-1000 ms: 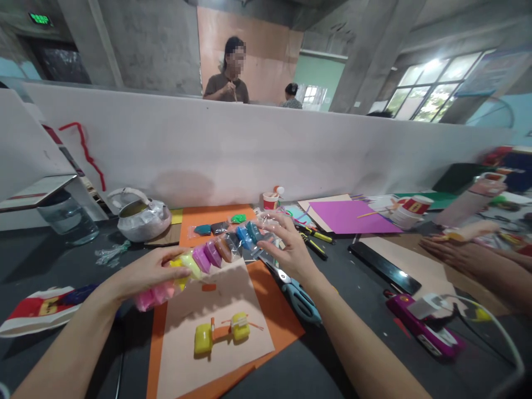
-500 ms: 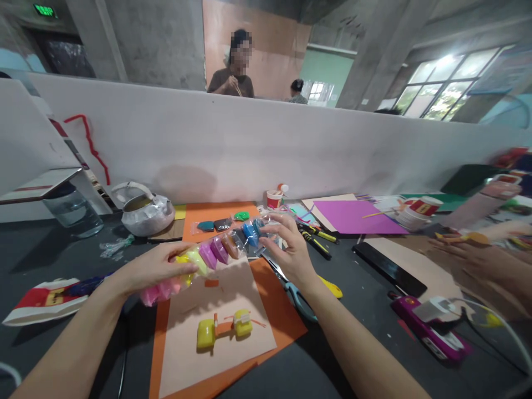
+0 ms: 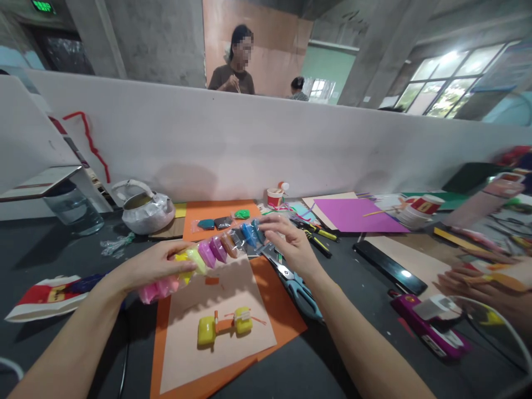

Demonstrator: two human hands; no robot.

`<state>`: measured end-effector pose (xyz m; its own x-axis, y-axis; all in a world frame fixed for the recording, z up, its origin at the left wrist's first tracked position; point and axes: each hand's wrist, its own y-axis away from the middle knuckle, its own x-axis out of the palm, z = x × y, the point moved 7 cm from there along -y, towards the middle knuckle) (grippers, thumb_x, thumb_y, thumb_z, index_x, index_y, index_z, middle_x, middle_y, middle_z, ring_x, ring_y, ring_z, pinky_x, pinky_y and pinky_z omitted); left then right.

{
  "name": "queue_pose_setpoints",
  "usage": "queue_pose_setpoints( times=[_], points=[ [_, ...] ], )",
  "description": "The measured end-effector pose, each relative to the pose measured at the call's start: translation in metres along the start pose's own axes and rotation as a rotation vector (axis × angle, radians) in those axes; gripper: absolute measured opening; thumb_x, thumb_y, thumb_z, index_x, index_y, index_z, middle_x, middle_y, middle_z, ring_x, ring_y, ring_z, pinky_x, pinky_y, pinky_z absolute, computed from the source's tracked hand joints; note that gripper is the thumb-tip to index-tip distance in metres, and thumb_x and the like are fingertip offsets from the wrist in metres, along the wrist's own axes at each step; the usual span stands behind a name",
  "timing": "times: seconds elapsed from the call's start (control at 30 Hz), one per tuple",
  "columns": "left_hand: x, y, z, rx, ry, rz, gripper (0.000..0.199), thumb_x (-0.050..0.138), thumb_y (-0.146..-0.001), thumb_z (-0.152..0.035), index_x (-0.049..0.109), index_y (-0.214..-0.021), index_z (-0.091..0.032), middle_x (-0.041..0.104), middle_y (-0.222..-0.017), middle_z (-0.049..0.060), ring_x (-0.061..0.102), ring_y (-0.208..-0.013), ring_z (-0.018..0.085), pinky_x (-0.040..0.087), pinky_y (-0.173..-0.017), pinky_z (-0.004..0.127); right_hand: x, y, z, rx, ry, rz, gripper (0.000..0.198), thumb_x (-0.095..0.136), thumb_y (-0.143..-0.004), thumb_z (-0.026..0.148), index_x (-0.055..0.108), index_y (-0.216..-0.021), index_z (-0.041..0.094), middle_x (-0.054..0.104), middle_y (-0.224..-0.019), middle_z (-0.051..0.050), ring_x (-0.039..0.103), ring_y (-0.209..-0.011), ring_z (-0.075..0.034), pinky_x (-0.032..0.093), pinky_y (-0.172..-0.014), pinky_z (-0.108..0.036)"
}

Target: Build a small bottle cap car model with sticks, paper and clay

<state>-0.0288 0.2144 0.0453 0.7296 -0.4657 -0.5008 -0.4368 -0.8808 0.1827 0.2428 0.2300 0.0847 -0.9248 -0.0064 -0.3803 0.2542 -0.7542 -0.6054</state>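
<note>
A strip of clear packets filled with colourful modelling clay [image 3: 218, 249] stretches between my two hands above the paper. My left hand [image 3: 155, 266] is closed around its pink and yellow end. At the blue end, the bent fingers of my right hand [image 3: 288, 238] grip the strip. Below lies a pale sheet of paper [image 3: 187, 366] on orange paper, bearing a small yellow and orange clay shape [image 3: 224, 326]. Scissors with blue handles [image 3: 300, 296] rest beside the sheet, under my right wrist. Loose clay packets [image 3: 223, 223] lie behind the strip.
Along the white partition [image 3: 249, 149] stand a silvery kettle-shaped pot [image 3: 147, 213], a glass of water [image 3: 75, 208] and a red-white cup [image 3: 274, 197]. To the right are a black phone [image 3: 388, 266], a purple power strip [image 3: 430, 327] and another person's hands [image 3: 477, 288].
My right hand has shifted slightly, and its forearm now covers the yellow thing beside it. More of the scissors shows. At the right edge, the other person's hands have moved lower.
</note>
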Motion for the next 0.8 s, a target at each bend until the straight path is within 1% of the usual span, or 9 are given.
queue_pose_setpoints(
  times=[0.13, 0.2, 0.27, 0.37, 0.43, 0.53, 0.6, 0.7, 0.8],
  points=[
    [0.001, 0.000, 0.001, -0.020, 0.003, 0.017, 0.037, 0.066, -0.080, -0.047, 0.071, -0.110, -0.024, 0.072, -0.097, 0.006, 0.068, -0.092, 0.027, 0.055, -0.075, 0.035, 0.000, -0.001, 0.004, -0.058, 0.076, 0.090, 0.030, 0.059, -0.095, 0.025, 0.073, -0.120, 0.033, 0.066, -0.119, -0.005, 0.060, -0.114, -0.023, 0.048, -0.101, -0.044],
    [0.002, 0.000, 0.003, -0.024, -0.005, 0.016, 0.038, 0.065, -0.082, -0.048, 0.070, -0.110, -0.023, 0.071, -0.100, 0.007, 0.067, -0.094, 0.027, 0.054, -0.075, 0.035, -0.001, -0.001, 0.003, -0.081, 0.117, 0.112, 0.033, 0.057, -0.095, 0.023, 0.070, -0.124, 0.033, 0.065, -0.117, -0.006, 0.061, -0.111, -0.022, 0.050, -0.099, -0.042],
    [0.003, -0.001, 0.004, -0.029, -0.015, 0.021, 0.039, 0.065, -0.082, -0.048, 0.069, -0.110, -0.022, 0.071, -0.102, 0.007, 0.067, -0.093, 0.026, 0.054, -0.075, 0.034, 0.000, 0.000, 0.003, -0.100, 0.155, 0.118, 0.033, 0.058, -0.095, 0.022, 0.070, -0.125, 0.032, 0.063, -0.116, -0.006, 0.061, -0.110, -0.022, 0.051, -0.097, -0.042],
    [0.004, -0.001, 0.004, -0.038, -0.034, 0.022, 0.043, 0.065, -0.082, -0.051, 0.068, -0.113, -0.021, 0.070, -0.102, 0.007, 0.067, -0.094, 0.026, 0.055, -0.074, 0.033, 0.003, 0.001, 0.004, -0.134, 0.200, 0.098, 0.031, 0.065, -0.092, 0.023, 0.069, -0.123, 0.029, 0.062, -0.119, -0.008, 0.060, -0.112, -0.023, 0.051, -0.096, -0.042],
    [0.005, -0.002, 0.003, -0.039, -0.049, 0.021, 0.046, 0.064, -0.082, -0.053, 0.067, -0.116, -0.022, 0.070, -0.104, 0.008, 0.068, -0.094, 0.026, 0.055, -0.073, 0.034, 0.004, 0.002, 0.005, -0.157, 0.230, 0.056, 0.025, 0.068, -0.091, 0.023, 0.069, -0.116, 0.026, 0.062, -0.118, -0.009, 0.060, -0.112, -0.024, 0.051, -0.096, -0.042],
    [0.007, -0.002, 0.001, -0.040, -0.075, 0.040, 0.050, 0.065, -0.081, -0.056, 0.068, -0.118, -0.023, 0.072, -0.104, 0.008, 0.068, -0.093, 0.027, 0.055, -0.072, 0.034, 0.002, 0.003, 0.007, -0.191, 0.280, 0.001, 0.010, 0.068, -0.091, 0.024, 0.068, -0.101, 0.024, 0.066, -0.107, -0.008, 0.063, -0.102, -0.023, 0.052, -0.090, -0.040],
    [0.008, -0.002, 0.001, -0.040, -0.086, 0.054, 0.051, 0.065, -0.081, -0.056, 0.068, -0.120, -0.023, 0.072, -0.104, 0.008, 0.069, -0.092, 0.028, 0.055, -0.072, 0.034, -0.001, 0.003, 0.009, -0.220, 0.307, -0.018, 0.004, 0.067, -0.092, 0.025, 0.067, -0.096, 0.023, 0.068, -0.100, -0.007, 0.064, -0.096, -0.022, 0.052, -0.086, -0.038],
    [0.009, -0.002, 0.000, -0.029, -0.087, 0.072, 0.054, 0.064, -0.083, -0.056, 0.066, -0.126, -0.024, 0.072, -0.110, 0.008, 0.068, -0.091, 0.026, 0.054, -0.073, 0.035, -0.006, 0.004, 0.011, -0.249, 0.341, -0.045, 0.003, 0.065, -0.093, 0.025, 0.067, -0.093, 0.023, 0.068, -0.095, -0.006, 0.065, -0.091, -0.021, 0.052, -0.083, -0.037],
    [0.010, -0.002, 0.001, -0.027, -0.086, 0.083, 0.055, 0.065, -0.083, -0.055, 0.064, -0.129, -0.024, 0.071, -0.114, 0.008, 0.068, -0.091, 0.025, 0.054, -0.073, 0.034, -0.004, 0.005, 0.011, -0.245, 0.373, -0.040, 0.007, 0.063, -0.094, 0.026, 0.069, -0.097, 0.023, 0.069, -0.099, -0.007, 0.066, -0.092, -0.021, 0.052, -0.084, -0.036]
  ],
)
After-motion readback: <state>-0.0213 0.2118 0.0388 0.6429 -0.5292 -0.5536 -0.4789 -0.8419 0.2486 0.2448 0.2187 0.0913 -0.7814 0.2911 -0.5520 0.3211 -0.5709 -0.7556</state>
